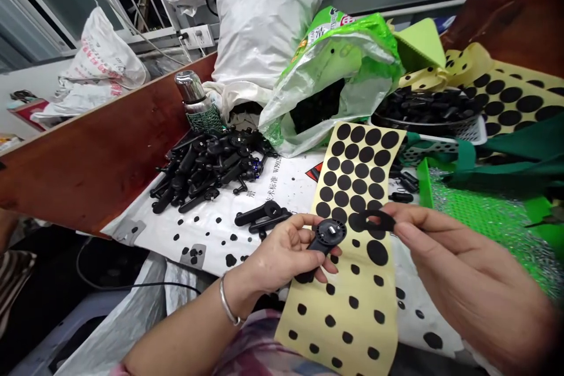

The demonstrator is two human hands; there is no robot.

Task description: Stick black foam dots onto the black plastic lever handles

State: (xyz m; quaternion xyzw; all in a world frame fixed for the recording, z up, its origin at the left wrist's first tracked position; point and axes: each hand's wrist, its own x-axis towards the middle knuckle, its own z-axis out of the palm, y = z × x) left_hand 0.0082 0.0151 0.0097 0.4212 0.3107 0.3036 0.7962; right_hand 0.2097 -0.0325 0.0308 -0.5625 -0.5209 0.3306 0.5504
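My left hand is closed round a black plastic handle whose round end faces up, showing a small slot. Between the thumb and fingers of my right hand is a black ring-shaped sticker, held just right of the handle's round end and apart from it. Under both hands lies a yellow backing sheet. Rows of round black stickers cover its far part; small black dots stay on the near part. A heap of black handles lies to the left, with a few loose handles nearer.
Behind the sheet stands an open green-and-white plastic bag with dark contents. A basket of black parts is at the back right, a green tray with shiny small pieces at right. A metal flask stands by the wooden board.
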